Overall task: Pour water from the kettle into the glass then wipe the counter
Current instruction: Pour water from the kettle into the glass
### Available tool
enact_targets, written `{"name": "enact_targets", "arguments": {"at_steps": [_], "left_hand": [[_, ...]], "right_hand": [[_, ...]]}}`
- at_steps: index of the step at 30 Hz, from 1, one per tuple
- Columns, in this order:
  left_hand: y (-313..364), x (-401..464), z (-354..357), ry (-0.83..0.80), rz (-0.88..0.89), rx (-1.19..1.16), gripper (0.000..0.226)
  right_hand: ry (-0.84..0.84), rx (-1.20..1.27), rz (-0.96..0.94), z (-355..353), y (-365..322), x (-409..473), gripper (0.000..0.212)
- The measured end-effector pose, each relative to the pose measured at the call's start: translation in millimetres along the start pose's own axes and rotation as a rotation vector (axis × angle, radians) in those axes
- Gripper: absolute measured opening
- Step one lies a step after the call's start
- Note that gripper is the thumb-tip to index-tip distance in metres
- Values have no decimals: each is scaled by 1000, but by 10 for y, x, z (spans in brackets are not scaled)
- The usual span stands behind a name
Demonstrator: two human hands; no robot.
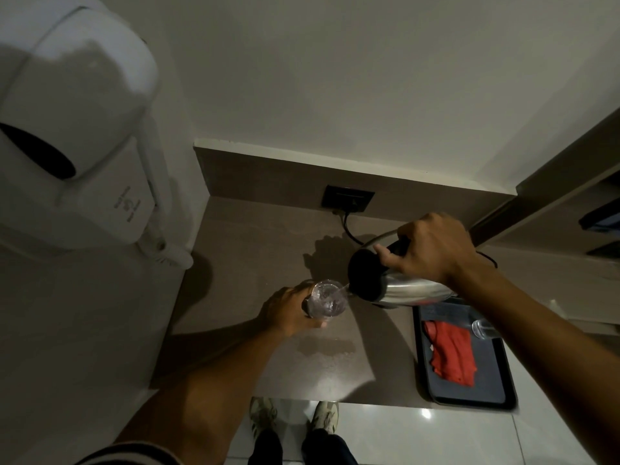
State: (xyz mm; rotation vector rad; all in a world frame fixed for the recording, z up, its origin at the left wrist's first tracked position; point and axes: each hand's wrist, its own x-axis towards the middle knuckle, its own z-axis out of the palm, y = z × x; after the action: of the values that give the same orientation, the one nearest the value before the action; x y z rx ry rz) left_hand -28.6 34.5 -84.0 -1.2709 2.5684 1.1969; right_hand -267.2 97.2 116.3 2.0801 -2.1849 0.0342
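Big white hand dryer (67, 129) is mounted on the wall at the left, and it takes up a huge chunk of the view. Below it runs the brown worktop (268, 236), with a black wall socket (348, 199) on the low backsplash and a cord trailing down from it.

On the right side of the worktop sits a dark tray (476, 387). A crumpled red cloth (451, 354) lies in it, and a second clear glass (483, 327) rests at the tray's far end, partly hidden by the person's right arm.

The steel kettle (402, 290) with a black lid is tipped over toward the left, held up off the worktop. The right hand (432, 253) has its grip wrapped tight around the black handle. A thin stream of water runs from the spout straight into the glass (327, 298).

The left hand (288, 312) has its grip closed round the side of that glass, just left of the kettle's spout; can't tell if it's resting on the worktop or lifted a bit. There's a wet-looking patch (327, 347) on the worktop just in front of the glass.

Down at the bottom you can see the person's two shoes (295, 417) on the pale tiled floor (419, 437).
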Motion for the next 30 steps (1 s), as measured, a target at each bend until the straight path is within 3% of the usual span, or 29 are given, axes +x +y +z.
{"name": "enact_targets", "arguments": {"at_steps": [11, 15, 22, 30], "left_hand": [[-29, 16, 37, 9, 16, -13, 90], [-52, 20, 58, 19, 27, -22, 91], [-65, 23, 50, 22, 37, -52, 91], [-96, 51, 96, 27, 19, -40, 98]], "right_hand": [[-25, 41, 1, 68, -26, -43, 64], [-45, 169, 45, 135, 66, -87, 63], [40, 582, 317, 389, 319, -398, 45], [222, 945, 623, 780, 637, -695, 47]]}}
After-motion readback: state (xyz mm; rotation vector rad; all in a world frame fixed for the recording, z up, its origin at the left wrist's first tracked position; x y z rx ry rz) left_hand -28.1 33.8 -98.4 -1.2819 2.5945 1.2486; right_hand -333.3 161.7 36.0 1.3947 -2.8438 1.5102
